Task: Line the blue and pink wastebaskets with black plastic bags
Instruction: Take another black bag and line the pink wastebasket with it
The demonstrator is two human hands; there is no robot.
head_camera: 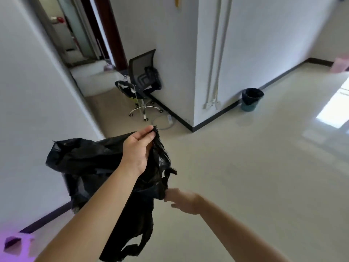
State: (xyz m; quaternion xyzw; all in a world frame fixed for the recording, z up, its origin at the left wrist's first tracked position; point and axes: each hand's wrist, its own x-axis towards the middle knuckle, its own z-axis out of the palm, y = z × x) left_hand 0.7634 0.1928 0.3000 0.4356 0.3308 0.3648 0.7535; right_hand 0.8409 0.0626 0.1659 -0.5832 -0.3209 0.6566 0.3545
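A crumpled black plastic bag point(88, 159) hangs in the air in front of me. My left hand point(138, 148) pinches its upper edge between thumb and fingers. My right hand point(182, 199), blurred, grips a lower edge of the same bag at its right side. The blue wastebasket point(251, 104) stands on the floor by the white wall at the right, with a black bag lining it and folded over its rim. A blurred pink object point(340, 63) at the far right edge may be the pink wastebasket; I cannot tell for sure.
A black mesh office chair point(143, 80) on a chrome wheeled base stands against the wall corner. A white power strip with cable point(169, 119) lies on the floor next to it. A doorway point(79, 35) opens at the upper left. The pale tiled floor point(245, 176) stretches right.
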